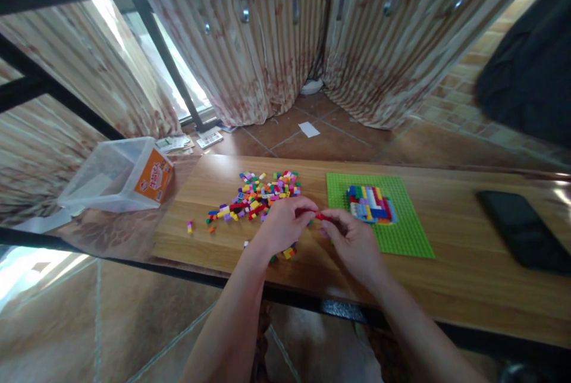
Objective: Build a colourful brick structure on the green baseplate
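Between the fingertips of my two hands is a small red toy brick (319, 216); its exact shape is partly covered. My left hand (288, 222) pinches it from the left, and my right hand (350, 237) pinches it from the right. A heap of mixed coloured toy bricks (256, 195) spreads over the table behind and left of my left hand, with a few more under that wrist. Right of the heap lies a green studded baseplate (408, 234). On it sits a low multicoloured brick build (371, 203), just beyond my right hand.
The wooden table (455, 276) carries a black phone (524, 229) at the right. Left of the tabletop stands a clear plastic bin (113, 172) with an orange label. Patterned curtains (267, 44) hang behind, and a white paper (308, 129) lies on the tiled floor.
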{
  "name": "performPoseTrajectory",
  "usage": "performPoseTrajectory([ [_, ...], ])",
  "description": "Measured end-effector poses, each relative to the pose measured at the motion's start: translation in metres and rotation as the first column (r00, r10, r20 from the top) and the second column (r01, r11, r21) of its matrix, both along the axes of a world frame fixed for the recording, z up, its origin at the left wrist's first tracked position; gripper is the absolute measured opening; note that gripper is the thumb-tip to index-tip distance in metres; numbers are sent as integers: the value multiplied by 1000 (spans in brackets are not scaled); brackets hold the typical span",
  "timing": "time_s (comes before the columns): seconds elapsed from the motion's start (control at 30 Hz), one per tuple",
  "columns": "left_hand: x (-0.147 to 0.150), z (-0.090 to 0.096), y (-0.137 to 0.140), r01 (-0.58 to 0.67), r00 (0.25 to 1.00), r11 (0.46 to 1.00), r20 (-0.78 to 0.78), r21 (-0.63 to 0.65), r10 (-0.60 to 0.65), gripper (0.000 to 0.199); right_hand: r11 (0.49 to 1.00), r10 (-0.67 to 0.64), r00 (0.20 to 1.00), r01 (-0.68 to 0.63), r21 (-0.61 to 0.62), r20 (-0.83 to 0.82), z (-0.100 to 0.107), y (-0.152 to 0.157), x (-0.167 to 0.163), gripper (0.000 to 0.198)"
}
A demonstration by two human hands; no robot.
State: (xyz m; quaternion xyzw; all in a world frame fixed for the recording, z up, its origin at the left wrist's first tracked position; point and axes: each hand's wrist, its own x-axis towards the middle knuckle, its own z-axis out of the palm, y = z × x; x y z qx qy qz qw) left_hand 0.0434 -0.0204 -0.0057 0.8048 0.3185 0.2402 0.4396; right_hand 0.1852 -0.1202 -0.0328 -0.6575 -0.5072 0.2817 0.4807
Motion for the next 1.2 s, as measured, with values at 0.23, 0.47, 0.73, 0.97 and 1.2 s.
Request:
performPoseTrajectory([
  [0.23, 9, 1, -5, 14, 999, 999, -53, 36, -12, 12, 999, -36, 955, 24, 45, 295, 3, -5, 11, 21],
  [0.47, 22, -1, -12, 47, 996, 998, -74, 42, -44, 16, 981, -146, 848, 59, 184, 509, 1, -22, 85, 21],
  [0.73, 25, -7, -9, 40, 995, 998, -89, 57, -35, 16, 985, -161, 728, 72, 160, 666, -9, -30, 122, 25],
  [0.97, 26, -7, -9, 51, 992, 996, -121, 75, -42, 16, 989, -115, 717, 21, 144, 688, -8, -32, 120, 20],
  [1.2, 24, -7, -9, 61, 988, 992, -149, 113, -44, 16, 992, -79, 695, -16, 125, 714, -12, -28, 118, 23],
])
